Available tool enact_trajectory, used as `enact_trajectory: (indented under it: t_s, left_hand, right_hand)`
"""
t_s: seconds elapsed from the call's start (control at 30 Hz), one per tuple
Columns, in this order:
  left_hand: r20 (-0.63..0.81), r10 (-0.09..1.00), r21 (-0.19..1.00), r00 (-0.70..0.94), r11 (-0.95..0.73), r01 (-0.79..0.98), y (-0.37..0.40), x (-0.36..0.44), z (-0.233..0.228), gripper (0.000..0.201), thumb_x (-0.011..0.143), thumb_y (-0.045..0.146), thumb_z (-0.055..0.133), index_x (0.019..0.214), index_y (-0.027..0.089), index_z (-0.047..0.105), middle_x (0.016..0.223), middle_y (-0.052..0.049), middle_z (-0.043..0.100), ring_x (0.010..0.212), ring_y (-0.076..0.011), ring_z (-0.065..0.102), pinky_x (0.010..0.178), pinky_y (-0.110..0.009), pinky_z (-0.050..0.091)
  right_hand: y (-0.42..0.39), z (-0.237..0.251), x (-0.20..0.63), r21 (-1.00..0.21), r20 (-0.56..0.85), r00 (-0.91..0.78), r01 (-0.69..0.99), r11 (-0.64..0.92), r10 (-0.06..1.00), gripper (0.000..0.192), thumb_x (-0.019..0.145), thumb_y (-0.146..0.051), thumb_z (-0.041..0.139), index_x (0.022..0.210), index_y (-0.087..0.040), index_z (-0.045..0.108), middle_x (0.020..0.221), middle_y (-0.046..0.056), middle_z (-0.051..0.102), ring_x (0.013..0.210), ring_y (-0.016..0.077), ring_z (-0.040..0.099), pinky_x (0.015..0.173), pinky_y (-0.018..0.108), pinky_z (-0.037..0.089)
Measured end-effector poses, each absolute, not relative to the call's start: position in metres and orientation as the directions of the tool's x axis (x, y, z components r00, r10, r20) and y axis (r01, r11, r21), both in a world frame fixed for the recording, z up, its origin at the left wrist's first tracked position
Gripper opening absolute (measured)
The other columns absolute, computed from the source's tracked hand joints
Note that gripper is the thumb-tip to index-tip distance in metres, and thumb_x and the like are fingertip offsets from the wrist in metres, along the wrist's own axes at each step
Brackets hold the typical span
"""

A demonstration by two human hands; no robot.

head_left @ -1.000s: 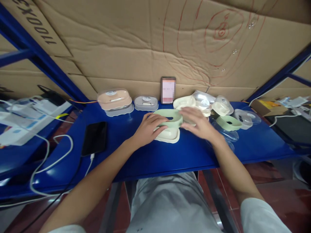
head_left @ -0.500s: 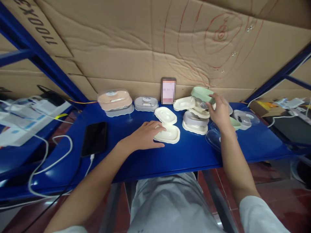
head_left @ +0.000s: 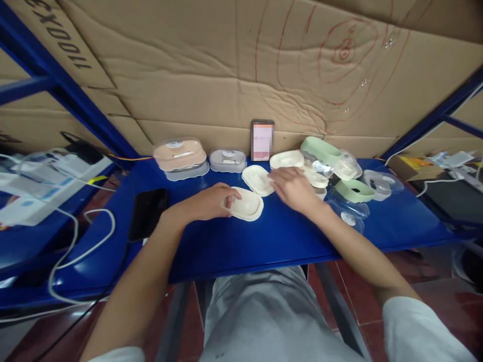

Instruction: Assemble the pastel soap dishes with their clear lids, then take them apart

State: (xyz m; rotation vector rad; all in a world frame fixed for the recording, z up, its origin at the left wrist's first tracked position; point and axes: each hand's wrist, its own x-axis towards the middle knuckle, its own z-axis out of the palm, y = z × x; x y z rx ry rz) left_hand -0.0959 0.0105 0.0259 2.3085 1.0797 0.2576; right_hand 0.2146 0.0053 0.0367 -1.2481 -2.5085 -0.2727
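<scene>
My left hand point(head_left: 217, 201) is closed on the left rim of a shallow cream oval tray point(head_left: 247, 205), thumb and fingers around its edge. Just behind that tray lies a second cream oval piece point(head_left: 256, 180), close to it or touching. My right hand point(head_left: 294, 190) is at the right edge of this second piece, fingers stretched out and a little blurred; whether they touch it I cannot tell. Under and behind the right hand, stacked cream pieces point(head_left: 316, 177) are partly covered. A green oval box part point(head_left: 320, 150) rests behind them.
At the back left stand a peach box point(head_left: 179, 155) and a grey box point(head_left: 228, 162) with clear covers. A phone point(head_left: 262, 141) leans on the cardboard; a dark phone point(head_left: 148, 215) lies left. Right are a green part point(head_left: 353, 191), clear lids point(head_left: 349, 218) and a grey box part point(head_left: 377, 185).
My right hand has left the green part at the back and come left and nearer, to the cream pieces. My left hand has shifted the front tray left and now grips its rim.
</scene>
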Motion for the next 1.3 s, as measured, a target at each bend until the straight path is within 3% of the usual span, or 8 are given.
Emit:
enact_trajectory:
  t_s: [0.1, 0.27, 0.47, 0.63, 0.8, 0.93, 1.03, 1.3]
  left_hand:
    - [-0.107, 0.773, 0.535, 0.626, -0.485, 0.691, 0.015, -0.104, 0.025, 0.045, 0.076, 0.039, 0.078, 0.119, 0.026, 0.073, 0.095, -0.004, 0.077, 0.111, -0.0324, 0.068, 0.097, -0.042, 0.052]
    - [-0.147, 0.795, 0.546, 0.588, -0.431, 0.718, 0.014, -0.106, 0.025, 0.046, 0.084, 0.045, 0.075, 0.124, 0.024, 0.069, 0.09, 0.0, 0.076, 0.08, -0.0248, 0.071, 0.074, -0.034, 0.049]
    - [0.066, 0.765, 0.638, 0.641, -0.526, 0.562, 0.004, -0.089, 0.032, 0.034, 0.096, 0.046, 0.065, 0.121, 0.024, 0.069, 0.102, -0.002, 0.075, 0.09, -0.0218, 0.07, 0.084, -0.034, 0.053]
    - [0.385, 0.752, 0.686, 0.535, -0.621, 0.379, 0.012, -0.024, 0.025, 0.024, 0.104, 0.04, 0.057, 0.12, 0.023, 0.064, 0.105, -0.004, 0.071, 0.093, -0.0196, 0.069, 0.088, -0.036, 0.057]
    - [0.463, 0.762, 0.63, 0.452, -0.642, 0.438, 0.064, 0.057, 0.02, 0.024, 0.106, 0.022, 0.052, 0.128, 0.021, 0.06, 0.122, -0.011, 0.065, 0.119, -0.0262, 0.064, 0.109, -0.046, 0.051]
    - [0.455, 0.784, 0.596, 0.421, -0.62, 0.51, 0.099, 0.093, 0.016, 0.029, 0.104, 0.013, 0.051, 0.13, 0.02, 0.059, 0.131, -0.015, 0.061, 0.125, -0.0288, 0.063, 0.111, -0.048, 0.05]
    - [0.444, 0.787, 0.56, 0.428, -0.616, 0.554, 0.105, 0.1, 0.009, 0.035, 0.103, 0.011, 0.052, 0.137, 0.02, 0.058, 0.137, -0.016, 0.059, 0.129, -0.0294, 0.062, 0.111, -0.047, 0.052]
    - [0.448, 0.804, 0.445, 0.391, -0.58, 0.682, 0.095, 0.097, -0.007, 0.053, 0.098, 0.009, 0.056, 0.149, 0.023, 0.051, 0.153, -0.016, 0.05, 0.141, -0.032, 0.056, 0.106, -0.046, 0.058]
  right_hand:
    - [0.006, 0.023, 0.182, 0.098, 0.174, -0.625, 0.78, 0.618, 0.761, 0.036, 0.111, -0.034, 0.05, 0.132, -0.014, 0.072, 0.131, 0.017, 0.075, 0.125, 0.0334, 0.067, 0.108, 0.05, 0.045]
    - [0.012, 0.026, 0.174, 0.128, 0.129, -0.583, 0.812, 0.57, 0.802, 0.024, 0.107, -0.026, 0.057, 0.109, -0.012, 0.077, 0.112, 0.017, 0.079, 0.11, 0.0328, 0.071, 0.102, 0.049, 0.045]
    - [-0.006, 0.08, 0.251, 0.106, 0.387, -0.501, 0.858, 0.503, 0.774, 0.022, 0.107, -0.029, 0.058, 0.112, -0.02, 0.077, 0.118, 0.012, 0.078, 0.114, 0.0343, 0.069, 0.106, 0.052, 0.043]
    - [0.006, 0.105, 0.363, -0.179, 0.575, -0.137, 0.941, 0.287, 0.807, 0.025, 0.102, -0.033, 0.066, 0.116, -0.017, 0.079, 0.122, 0.019, 0.077, 0.114, 0.0343, 0.069, 0.1, 0.047, 0.049]
    - [0.038, 0.082, 0.43, -0.386, 0.541, 0.119, 0.915, 0.119, 0.833, 0.023, 0.097, -0.032, 0.066, 0.103, -0.014, 0.081, 0.108, 0.023, 0.08, 0.091, 0.0286, 0.074, 0.087, 0.043, 0.054]
    - [0.059, 0.049, 0.441, -0.459, 0.546, 0.131, 0.873, 0.164, 0.828, 0.038, 0.103, -0.045, 0.053, 0.113, -0.017, 0.077, 0.127, 0.02, 0.077, 0.118, 0.0284, 0.073, 0.103, 0.045, 0.056]
    - [0.069, 0.03, 0.442, -0.495, 0.562, 0.126, 0.843, 0.21, 0.817, 0.049, 0.106, -0.052, 0.045, 0.13, -0.018, 0.071, 0.148, 0.018, 0.067, 0.146, 0.0285, 0.057, 0.118, 0.05, 0.048]
    - [0.076, 0.022, 0.45, -0.558, 0.531, 0.153, 0.803, 0.208, 0.834, 0.062, 0.103, -0.069, 0.044, 0.138, -0.023, 0.068, 0.157, 0.014, 0.06, 0.158, 0.0301, 0.043, 0.131, 0.054, 0.032]
